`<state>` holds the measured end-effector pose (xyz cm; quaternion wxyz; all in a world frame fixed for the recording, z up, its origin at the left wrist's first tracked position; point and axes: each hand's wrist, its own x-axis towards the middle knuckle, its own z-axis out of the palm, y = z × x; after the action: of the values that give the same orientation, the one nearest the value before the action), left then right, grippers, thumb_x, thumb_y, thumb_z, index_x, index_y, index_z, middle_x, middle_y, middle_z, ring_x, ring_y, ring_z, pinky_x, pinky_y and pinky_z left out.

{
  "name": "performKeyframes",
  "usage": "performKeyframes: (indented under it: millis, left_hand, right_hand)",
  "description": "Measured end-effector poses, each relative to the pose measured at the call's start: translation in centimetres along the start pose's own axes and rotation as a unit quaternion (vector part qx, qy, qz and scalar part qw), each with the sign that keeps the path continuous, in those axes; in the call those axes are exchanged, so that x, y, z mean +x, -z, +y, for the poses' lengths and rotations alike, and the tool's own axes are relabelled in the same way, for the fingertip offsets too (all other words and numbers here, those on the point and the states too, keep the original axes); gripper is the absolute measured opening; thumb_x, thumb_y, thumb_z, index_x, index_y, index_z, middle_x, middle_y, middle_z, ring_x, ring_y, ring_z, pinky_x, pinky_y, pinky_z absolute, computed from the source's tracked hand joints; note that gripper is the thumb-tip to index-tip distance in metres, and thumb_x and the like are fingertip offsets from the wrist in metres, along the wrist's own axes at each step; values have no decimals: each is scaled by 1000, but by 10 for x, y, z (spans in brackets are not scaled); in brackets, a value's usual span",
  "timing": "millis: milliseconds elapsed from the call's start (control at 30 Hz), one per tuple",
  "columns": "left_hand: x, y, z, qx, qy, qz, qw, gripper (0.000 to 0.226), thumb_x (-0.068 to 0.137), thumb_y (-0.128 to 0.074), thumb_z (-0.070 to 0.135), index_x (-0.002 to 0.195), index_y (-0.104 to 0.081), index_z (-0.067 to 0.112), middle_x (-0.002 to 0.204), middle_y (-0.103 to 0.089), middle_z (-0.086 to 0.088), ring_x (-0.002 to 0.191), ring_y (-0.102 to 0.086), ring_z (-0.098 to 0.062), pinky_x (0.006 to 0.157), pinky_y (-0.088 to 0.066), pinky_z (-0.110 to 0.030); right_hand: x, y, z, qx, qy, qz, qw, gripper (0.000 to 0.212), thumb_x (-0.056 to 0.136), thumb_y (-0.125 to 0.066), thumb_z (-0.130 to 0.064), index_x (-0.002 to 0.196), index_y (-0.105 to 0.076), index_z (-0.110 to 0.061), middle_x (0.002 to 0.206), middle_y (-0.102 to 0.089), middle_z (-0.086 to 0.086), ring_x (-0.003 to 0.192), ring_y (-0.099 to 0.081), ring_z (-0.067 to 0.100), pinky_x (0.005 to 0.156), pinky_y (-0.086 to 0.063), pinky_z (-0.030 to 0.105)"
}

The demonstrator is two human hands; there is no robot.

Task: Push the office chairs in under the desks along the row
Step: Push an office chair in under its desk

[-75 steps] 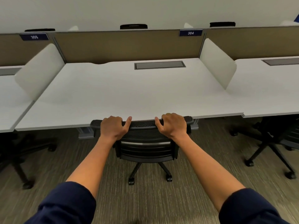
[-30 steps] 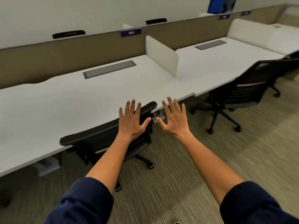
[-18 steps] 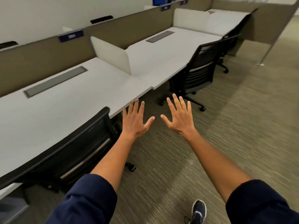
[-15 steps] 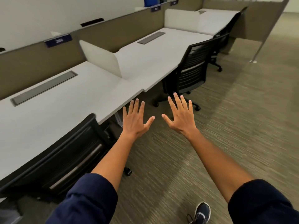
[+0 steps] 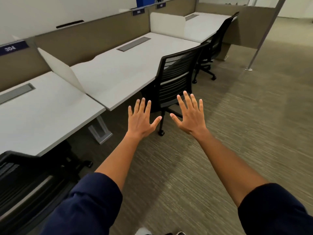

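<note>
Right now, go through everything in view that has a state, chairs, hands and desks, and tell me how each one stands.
Nearest chair: pushed in against its desk.
Middle chair: angled, backrest out from the desk edge, not yet pushed in.
Far chair: close along the last desk; how far in is unclear.
Left hand: open, fingers spread, holding nothing.
Right hand: open, fingers spread, holding nothing.
Desk tops: bare.

Matt white smooth bench (image 5: 118, 72); black mesh-backed chair (image 5: 177, 78); ribbed grey-brown carpet floor (image 5: 237, 133); fabric-covered tan partition (image 5: 94, 38).
</note>
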<state>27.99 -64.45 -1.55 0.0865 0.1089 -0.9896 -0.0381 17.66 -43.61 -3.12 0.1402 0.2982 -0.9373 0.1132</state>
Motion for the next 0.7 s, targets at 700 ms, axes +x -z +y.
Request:
performKeyframes:
  millis: [700]
  left_hand:
    - [398,-88,96,-14,35,-3,999,88,94,-23,73,161,-5,18,169,2,-10,155,8,-28,124,0,-56]
  right_hand:
    - [321,-90,245,-5,31,-6,999,87,93,-24,-74,161,-15,-22,170,-7,10,155,-10,35,122,-8,63]
